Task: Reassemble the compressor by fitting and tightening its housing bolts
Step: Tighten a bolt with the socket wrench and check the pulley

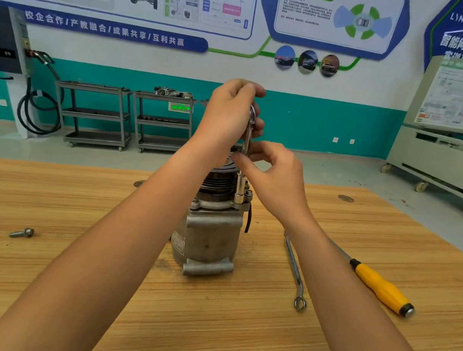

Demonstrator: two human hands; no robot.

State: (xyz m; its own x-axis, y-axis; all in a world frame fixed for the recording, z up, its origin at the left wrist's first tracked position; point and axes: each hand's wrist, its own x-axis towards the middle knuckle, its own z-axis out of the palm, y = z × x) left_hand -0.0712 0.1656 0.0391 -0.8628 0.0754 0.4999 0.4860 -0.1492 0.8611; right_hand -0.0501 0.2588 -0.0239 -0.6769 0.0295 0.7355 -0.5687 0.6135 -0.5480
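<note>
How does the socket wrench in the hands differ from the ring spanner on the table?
The socket wrench stands upright, its socket end on the compressor flange; the ring spanner lies flat on the table. The left hand grips the socket wrench's top and the right hand pinches its shaft; the ring spanner is untouched. Both are bare shiny metal.

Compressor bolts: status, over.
Left hand grips socket wrench top, right hand pinches shaft. Socket down on compressor flange. One loose bolt far left. Nothing obstructing.
</note>
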